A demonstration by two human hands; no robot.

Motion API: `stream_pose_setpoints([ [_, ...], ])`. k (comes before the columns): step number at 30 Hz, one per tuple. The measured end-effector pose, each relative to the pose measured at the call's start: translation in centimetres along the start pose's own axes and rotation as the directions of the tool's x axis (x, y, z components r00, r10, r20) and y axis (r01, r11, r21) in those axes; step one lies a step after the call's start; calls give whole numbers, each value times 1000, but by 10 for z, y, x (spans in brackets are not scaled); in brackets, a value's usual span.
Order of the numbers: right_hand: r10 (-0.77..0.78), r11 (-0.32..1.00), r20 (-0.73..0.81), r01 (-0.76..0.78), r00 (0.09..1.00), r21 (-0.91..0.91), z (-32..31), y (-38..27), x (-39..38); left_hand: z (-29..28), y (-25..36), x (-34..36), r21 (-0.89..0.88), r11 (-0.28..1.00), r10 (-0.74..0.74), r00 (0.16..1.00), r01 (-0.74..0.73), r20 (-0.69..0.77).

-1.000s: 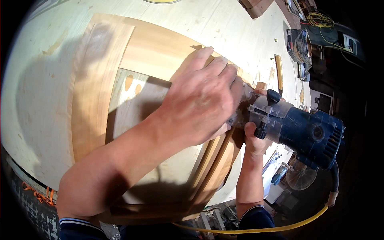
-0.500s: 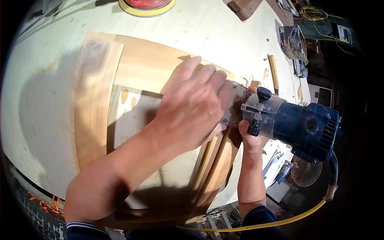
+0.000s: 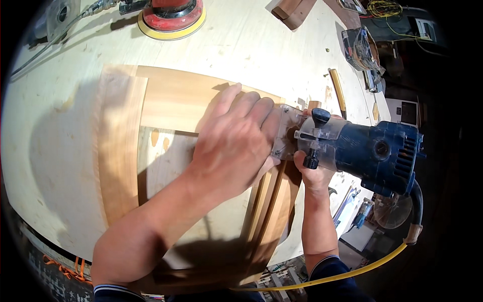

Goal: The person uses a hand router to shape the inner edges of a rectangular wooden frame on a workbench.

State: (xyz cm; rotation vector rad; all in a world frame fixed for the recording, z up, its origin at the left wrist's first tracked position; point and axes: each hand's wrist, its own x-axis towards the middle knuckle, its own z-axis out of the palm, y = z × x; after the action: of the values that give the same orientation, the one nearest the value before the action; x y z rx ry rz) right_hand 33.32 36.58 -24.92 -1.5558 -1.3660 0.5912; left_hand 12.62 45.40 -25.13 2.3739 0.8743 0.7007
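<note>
A blue trim router (image 3: 380, 151) with a clear plastic base (image 3: 288, 133) lies on its side at the right corner of a pale wooden frame (image 3: 118, 146). My right hand (image 3: 316, 173) is wrapped round the router near its base, with the thumb below the black knobs and most fingers hidden behind the tool. Across the frame's far rail lies my left hand (image 3: 236, 136), its fingers bent over the wood and its thumb beside the router base. It grips the frame corner, touching the base edge. The router's bit is not visible.
A red sander (image 3: 173, 17) with a yellow-rimmed pad stands at the far left. Past the corner lie a wooden-handled tool (image 3: 337, 93) and a dark wood block (image 3: 291, 12). The router's yellow cord (image 3: 362, 270) curves along the near right.
The view has shifted, so the bench, sander and frame appear lower in the picture. Both hands keep their holds, and the router stays at the same frame corner.
</note>
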Motion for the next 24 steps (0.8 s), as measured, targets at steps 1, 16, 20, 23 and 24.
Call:
stream_pose_setpoints([
  [1, -13, 1000, 7, 13, 1000, 18, 0, 1, 0, 0, 0, 0, -3, 1000, 0, 1000, 0, -2],
  [16, -35, 998, 25, 37, 999, -58, -2, 0, 8, 0, -2, 1, 30, 1000, 1, 1000, -1, -15],
  [20, 20, 999, -42, -18, 999, 39, 2, -3, 7, 2, -2, 3, 5, 1000, -9, 1000, 9, -20],
  [23, 34, 998, -21, -33, 999, 60, 0, -4, 8, -2, 1, 5, -32, 999, -24, 999, 24, -23],
  [24, 35, 998, -28, -33, 999, 63, 0, -2, 8, -3, 2, 5, -43, 999, -34, 999, 34, -15],
])
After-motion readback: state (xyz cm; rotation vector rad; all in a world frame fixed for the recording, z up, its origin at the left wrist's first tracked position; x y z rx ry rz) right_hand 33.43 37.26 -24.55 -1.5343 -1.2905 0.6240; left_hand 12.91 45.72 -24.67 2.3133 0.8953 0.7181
